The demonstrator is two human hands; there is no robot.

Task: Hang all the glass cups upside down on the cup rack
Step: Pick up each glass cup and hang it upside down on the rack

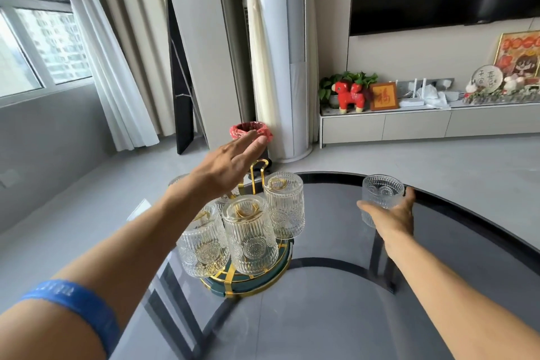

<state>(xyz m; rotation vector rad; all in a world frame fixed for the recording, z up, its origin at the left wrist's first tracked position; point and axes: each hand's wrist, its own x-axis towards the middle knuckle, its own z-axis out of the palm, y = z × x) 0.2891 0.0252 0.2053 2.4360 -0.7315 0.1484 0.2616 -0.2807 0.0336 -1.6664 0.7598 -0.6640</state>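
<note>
A gold wire cup rack [258,172] on a green round base [274,275] stands on the dark glass table [321,316]. Several ribbed glass cups hang upside down on it, among them a front cup [249,240], a right cup [285,204] and a left cup [201,248]. My left hand [230,164] hovers flat above the rack's top handle, fingers spread, holding nothing. My right hand [391,218] grips an upright glass cup [381,199] standing near the table's far right edge. Cups behind my left forearm are partly hidden.
The table's curved far edge [438,196] runs just behind the held cup. On the floor beyond stand a bin with a red liner [251,133] and a white column unit [289,67]. A low TV cabinet [423,123] lines the right wall.
</note>
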